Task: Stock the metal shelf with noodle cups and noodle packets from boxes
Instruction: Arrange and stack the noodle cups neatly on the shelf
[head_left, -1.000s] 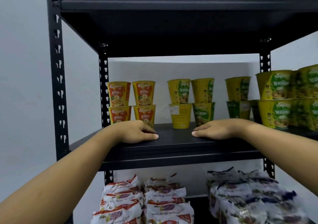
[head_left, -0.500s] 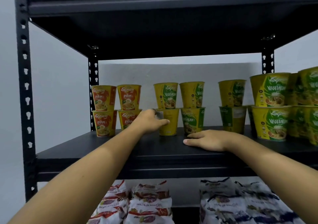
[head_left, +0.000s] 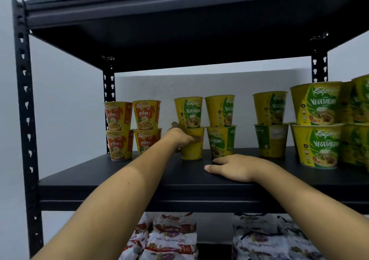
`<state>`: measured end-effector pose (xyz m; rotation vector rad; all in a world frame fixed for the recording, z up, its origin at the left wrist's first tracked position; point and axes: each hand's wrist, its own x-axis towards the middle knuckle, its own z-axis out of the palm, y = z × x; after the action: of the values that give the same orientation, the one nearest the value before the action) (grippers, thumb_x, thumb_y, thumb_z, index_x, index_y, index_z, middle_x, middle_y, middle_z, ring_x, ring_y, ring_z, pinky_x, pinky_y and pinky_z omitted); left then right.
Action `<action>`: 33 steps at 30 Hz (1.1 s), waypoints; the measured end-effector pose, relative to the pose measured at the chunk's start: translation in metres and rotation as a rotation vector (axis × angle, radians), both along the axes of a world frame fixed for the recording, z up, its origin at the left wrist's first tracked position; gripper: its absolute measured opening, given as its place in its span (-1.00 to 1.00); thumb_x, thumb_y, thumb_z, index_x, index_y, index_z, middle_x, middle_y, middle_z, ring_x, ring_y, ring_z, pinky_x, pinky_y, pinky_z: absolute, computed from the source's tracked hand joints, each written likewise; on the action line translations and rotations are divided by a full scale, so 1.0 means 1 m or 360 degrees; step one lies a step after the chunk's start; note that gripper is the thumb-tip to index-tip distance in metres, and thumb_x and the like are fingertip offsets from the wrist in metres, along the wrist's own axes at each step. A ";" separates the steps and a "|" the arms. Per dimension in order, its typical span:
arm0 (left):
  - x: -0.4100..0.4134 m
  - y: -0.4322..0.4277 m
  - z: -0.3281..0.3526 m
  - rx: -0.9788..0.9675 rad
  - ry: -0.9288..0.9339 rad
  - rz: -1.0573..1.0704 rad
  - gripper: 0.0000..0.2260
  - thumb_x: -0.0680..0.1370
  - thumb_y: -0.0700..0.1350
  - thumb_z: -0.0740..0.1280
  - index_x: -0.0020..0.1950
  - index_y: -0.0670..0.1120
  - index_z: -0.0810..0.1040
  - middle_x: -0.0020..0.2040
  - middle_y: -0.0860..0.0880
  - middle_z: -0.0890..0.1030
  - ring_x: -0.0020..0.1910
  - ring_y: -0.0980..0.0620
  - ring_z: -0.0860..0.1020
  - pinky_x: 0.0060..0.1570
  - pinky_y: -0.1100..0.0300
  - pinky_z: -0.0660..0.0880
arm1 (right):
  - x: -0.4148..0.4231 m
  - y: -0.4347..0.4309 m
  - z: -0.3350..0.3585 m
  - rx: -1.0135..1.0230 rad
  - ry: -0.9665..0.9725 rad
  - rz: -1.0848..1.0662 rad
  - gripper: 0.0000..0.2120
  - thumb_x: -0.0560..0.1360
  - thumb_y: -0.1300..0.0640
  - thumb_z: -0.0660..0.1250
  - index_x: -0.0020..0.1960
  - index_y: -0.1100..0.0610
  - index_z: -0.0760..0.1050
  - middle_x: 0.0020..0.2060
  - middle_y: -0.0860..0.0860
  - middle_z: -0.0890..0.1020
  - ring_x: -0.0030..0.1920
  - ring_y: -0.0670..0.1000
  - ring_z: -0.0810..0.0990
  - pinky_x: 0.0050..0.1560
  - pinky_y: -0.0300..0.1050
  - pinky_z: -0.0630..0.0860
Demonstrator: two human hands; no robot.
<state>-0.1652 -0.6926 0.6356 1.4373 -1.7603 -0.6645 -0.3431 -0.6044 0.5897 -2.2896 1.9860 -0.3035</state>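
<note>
Yellow noodle cups stand two high along the back of the black metal shelf [head_left: 123, 178]. My left hand [head_left: 180, 137] reaches to the back and grips the lower yellow cup [head_left: 192, 149] of a stack, with a green-labelled vegetarian cup [head_left: 188, 112] on top of it. My right hand [head_left: 233, 167] lies flat, palm down, on the shelf board in front of the neighbouring stack [head_left: 220, 126]. Orange-labelled Ayam cups [head_left: 132, 129] stand in two stacks at the far left.
More vegetarian cups [head_left: 317, 124] crowd the right side, nearer the front edge. Noodle packets [head_left: 169, 237] lie piled on the level below, left and right [head_left: 275, 237]. Another shelf board [head_left: 179, 30] hangs low overhead. Perforated uprights [head_left: 26, 108] frame the left side.
My left hand left the shelf's front edge, reached back and closed round the lower yellow cup. My right hand stayed flat on the board. The view moved closer.
</note>
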 end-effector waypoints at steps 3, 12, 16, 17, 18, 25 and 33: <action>0.002 -0.014 -0.003 -0.0033 0.0002 0.0023 -0.02 0.29 0.26 0.64 0.54 -0.06 0.26 0.45 -0.13 0.48 0.38 -0.22 0.50 0.30 -0.16 0.55 | 0.000 -0.001 0.000 -0.0005 -0.0015 0.0004 -0.22 0.56 -0.47 0.02 0.62 -0.04 0.22 0.61 -0.01 0.23 0.58 0.07 0.22 0.54 0.03 0.16; 0.019 0.007 -0.006 -0.0100 0.0003 -0.0035 -0.29 0.41 0.11 0.61 0.41 -0.04 0.31 0.37 -0.10 0.52 0.31 -0.17 0.54 0.26 -0.15 0.58 | -0.001 0.001 0.000 -0.0022 -0.0037 0.0015 -0.24 0.57 -0.45 0.05 0.61 -0.03 0.23 0.61 0.00 0.24 0.58 0.07 0.22 0.53 0.03 0.17; 0.029 0.015 -0.008 -0.0094 0.0047 -0.0102 -0.42 0.38 0.15 0.63 0.19 0.02 0.37 0.26 -0.03 0.56 0.25 -0.12 0.57 0.19 -0.12 0.62 | 0.000 0.004 0.001 -0.0035 -0.0047 0.0012 -0.25 0.57 -0.45 0.06 0.60 -0.02 0.26 0.60 0.00 0.26 0.57 0.07 0.25 0.50 0.03 0.20; 0.032 0.018 -0.009 -0.0095 0.0072 -0.0121 -0.42 0.35 0.16 0.64 0.16 0.03 0.39 0.24 -0.02 0.57 0.24 -0.11 0.58 0.19 -0.12 0.62 | 0.001 0.004 0.001 -0.0038 -0.0047 0.0015 -0.25 0.57 -0.45 0.06 0.60 -0.02 0.26 0.59 0.00 0.27 0.56 0.06 0.25 0.50 0.03 0.20; 0.035 0.022 -0.010 -0.0102 0.0100 -0.0149 -0.37 0.31 0.19 0.66 0.19 0.05 0.39 0.24 -0.01 0.57 0.22 -0.09 0.59 0.19 -0.13 0.61 | 0.001 0.005 0.001 -0.0042 -0.0047 0.0019 -0.25 0.57 -0.44 0.06 0.60 -0.02 0.26 0.59 0.00 0.27 0.56 0.07 0.25 0.49 0.03 0.21; 0.054 0.050 -0.020 -0.0119 0.0282 -0.0337 -0.09 0.16 0.19 0.71 0.39 0.06 0.35 0.28 0.00 0.59 0.21 -0.07 0.62 0.19 -0.14 0.62 | 0.004 0.010 0.002 -0.0062 -0.0051 0.0025 -0.26 0.58 -0.43 0.08 0.59 0.00 0.29 0.57 0.02 0.31 0.54 0.07 0.30 0.49 0.03 0.25; 0.078 0.091 -0.022 -0.0050 0.0346 -0.0611 -0.37 0.46 -0.08 0.58 0.43 0.09 0.35 0.26 0.03 0.62 0.14 0.04 0.65 -0.08 0.16 0.65 | 0.003 0.012 0.001 -0.0131 -0.0076 0.0036 -0.28 0.57 -0.43 0.12 0.56 0.00 0.36 0.55 0.02 0.36 0.51 0.07 0.35 0.47 0.02 0.30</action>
<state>-0.0872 -0.6016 0.6137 0.9694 -1.8759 -0.9486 -0.3401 -0.5921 0.5906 -2.3283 1.9591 -0.4412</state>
